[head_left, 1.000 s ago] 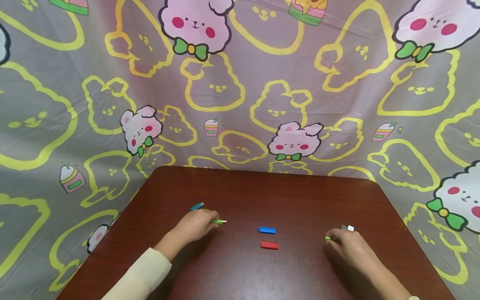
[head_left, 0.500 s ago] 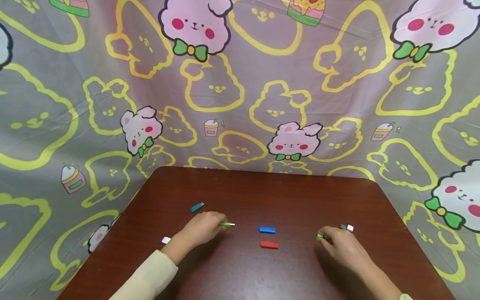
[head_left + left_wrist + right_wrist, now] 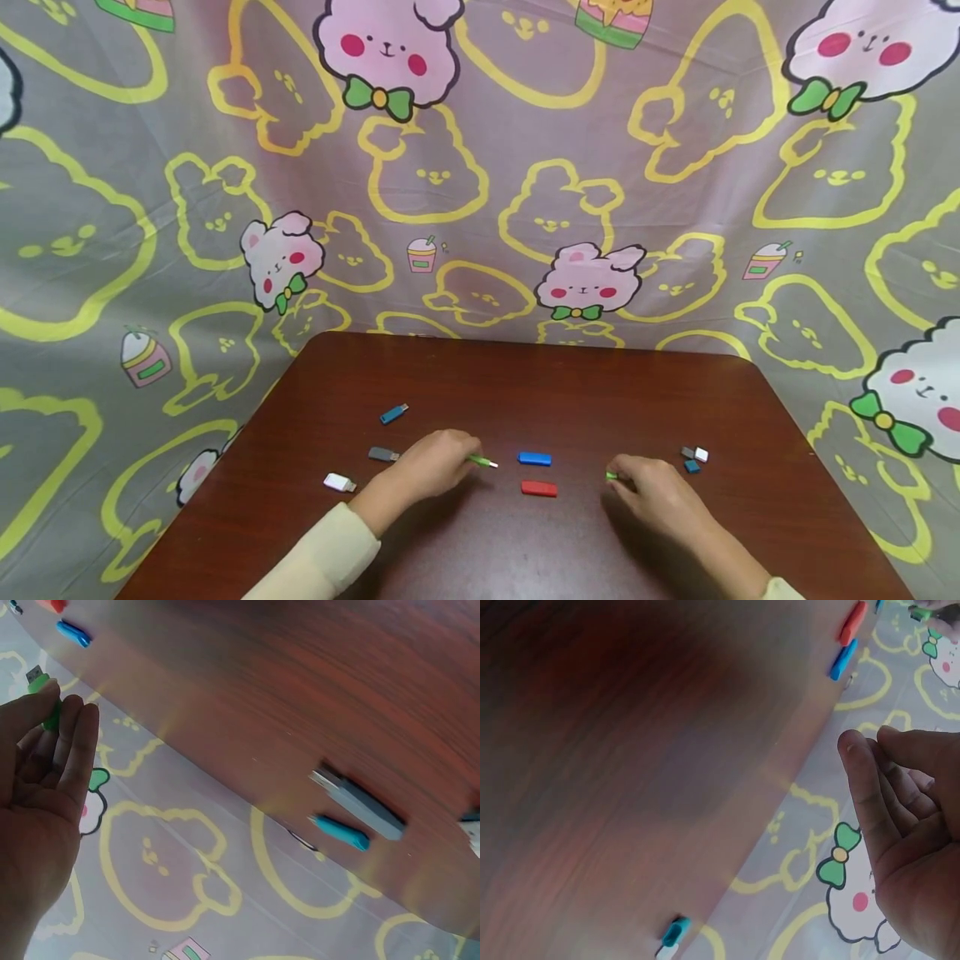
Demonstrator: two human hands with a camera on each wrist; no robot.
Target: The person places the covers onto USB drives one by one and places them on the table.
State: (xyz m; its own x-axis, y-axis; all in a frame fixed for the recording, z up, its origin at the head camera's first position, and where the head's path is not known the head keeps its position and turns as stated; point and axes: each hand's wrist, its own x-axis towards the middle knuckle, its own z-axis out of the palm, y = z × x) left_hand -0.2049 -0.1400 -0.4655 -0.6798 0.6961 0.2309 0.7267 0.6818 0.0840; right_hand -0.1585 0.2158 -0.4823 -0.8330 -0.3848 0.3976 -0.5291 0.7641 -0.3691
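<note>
Green USB stick [image 3: 478,459], left of blue stick [image 3: 535,459]: silver plug [image 3: 34,673] projecting past left hand [image 3: 438,462], fingers [image 3: 82,739] pinching. Green piece [image 3: 612,476], mostly hidden, right of blue stick: pinched by right hand [image 3: 652,487].

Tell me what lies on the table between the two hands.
In the head view, a blue stick and, nearer the person, a red stick lie between the left hand and right hand.

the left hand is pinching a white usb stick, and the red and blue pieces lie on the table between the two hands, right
The colour is wrong: the left hand is pinching a green usb stick, as the left wrist view shows. The red piece and blue piece do lie on the table between it and the right hand.
</note>
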